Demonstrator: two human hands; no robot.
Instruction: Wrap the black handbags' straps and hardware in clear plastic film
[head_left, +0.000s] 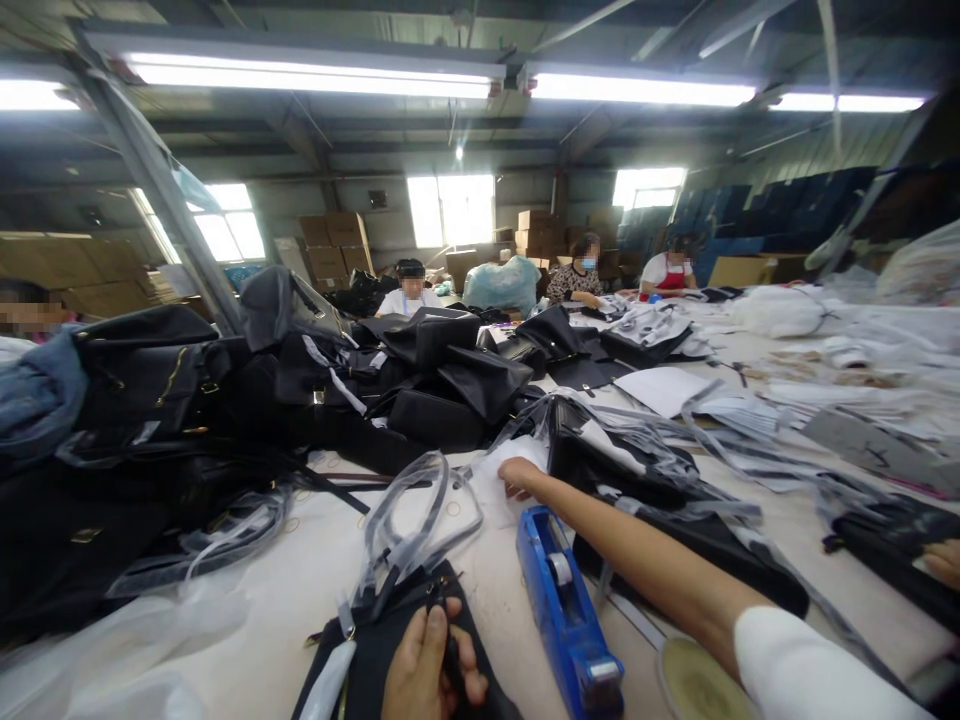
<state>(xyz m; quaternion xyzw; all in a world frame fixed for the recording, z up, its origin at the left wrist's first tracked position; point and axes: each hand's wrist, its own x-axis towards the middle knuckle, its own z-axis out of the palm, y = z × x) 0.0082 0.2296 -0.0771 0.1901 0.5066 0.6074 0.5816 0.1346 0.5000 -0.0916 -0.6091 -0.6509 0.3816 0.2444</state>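
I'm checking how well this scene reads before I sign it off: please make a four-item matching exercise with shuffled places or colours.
Column one:
1. Tape dispenser
2. Bag at the picture's bottom edge
3. Right hand
4. Co-worker's apron

Column two:
A. Beneath the left hand
B. Red
C. At the white material
D. Blue

Right pairs: 1-D, 2-A, 3-C, 4-B

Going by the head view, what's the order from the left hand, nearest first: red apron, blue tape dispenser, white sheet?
1. Blue tape dispenser: right of the left hand.
2. White sheet: beyond, further right.
3. Red apron: far back, right of centre.
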